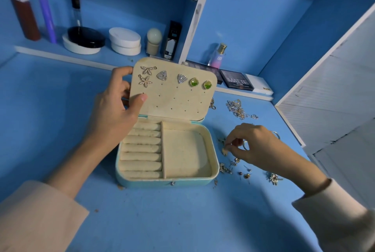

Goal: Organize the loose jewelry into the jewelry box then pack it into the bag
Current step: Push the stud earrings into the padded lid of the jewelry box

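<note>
Two hands grip: left hand [119, 105] the jewelry-box lid [172, 97], right hand [257, 146] a tiny earring [224, 151] we could easily drop.

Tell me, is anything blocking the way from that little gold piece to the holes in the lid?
Nothing visible blocks it. The right hand pinches the small gold piece beside the jewelry box, the left hand holds the lid open, and rows of bare holes face it below the six pinned earrings.
</note>
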Demonstrator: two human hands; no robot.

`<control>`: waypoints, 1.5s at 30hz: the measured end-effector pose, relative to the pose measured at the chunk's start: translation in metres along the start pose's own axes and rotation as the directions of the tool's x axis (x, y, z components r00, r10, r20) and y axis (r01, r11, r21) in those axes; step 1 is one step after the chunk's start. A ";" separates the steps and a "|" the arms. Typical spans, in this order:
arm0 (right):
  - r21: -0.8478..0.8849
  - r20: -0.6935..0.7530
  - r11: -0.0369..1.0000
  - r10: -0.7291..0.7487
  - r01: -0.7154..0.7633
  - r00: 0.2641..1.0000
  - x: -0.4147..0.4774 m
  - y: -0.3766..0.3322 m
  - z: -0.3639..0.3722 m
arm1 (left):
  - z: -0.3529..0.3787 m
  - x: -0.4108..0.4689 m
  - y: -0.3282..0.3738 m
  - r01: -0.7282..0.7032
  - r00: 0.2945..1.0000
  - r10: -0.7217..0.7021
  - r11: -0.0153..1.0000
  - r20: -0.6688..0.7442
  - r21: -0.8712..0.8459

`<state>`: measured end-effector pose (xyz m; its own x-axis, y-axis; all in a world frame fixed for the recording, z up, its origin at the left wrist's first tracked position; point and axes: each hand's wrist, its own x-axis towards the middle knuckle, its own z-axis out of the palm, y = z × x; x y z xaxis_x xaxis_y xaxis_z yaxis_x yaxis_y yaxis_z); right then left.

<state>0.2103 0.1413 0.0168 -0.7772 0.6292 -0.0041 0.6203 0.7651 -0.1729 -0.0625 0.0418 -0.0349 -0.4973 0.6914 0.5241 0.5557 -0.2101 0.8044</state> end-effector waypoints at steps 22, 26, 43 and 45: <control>0.708 -0.399 0.682 0.173 0.182 0.901 0.041 -0.071 0.005 | 0.003 -0.001 0.005 -0.013 0.999 0.012 1.000 -0.049 -0.027; 0.614 -0.506 0.755 0.150 0.232 0.849 0.056 -0.088 0.014 | 0.004 -0.002 0.005 -0.015 0.998 0.014 0.999 -0.062 -0.029; 0.419 -0.638 0.863 0.057 0.284 0.768 0.088 -0.114 0.018 | 0.002 0.000 0.004 -0.055 0.998 0.054 0.998 -0.042 -0.016; 0.402 -0.652 0.872 0.059 0.279 0.756 0.089 -0.115 0.018 | 0.003 0.000 0.005 -0.052 0.998 0.051 0.999 -0.039 -0.013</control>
<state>0.0680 0.1064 0.0186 -0.4820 0.6098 0.6292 0.2812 0.7878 -0.5480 -0.0580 0.0427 -0.0315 -0.4941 0.6519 0.5752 0.5722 -0.2542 0.7797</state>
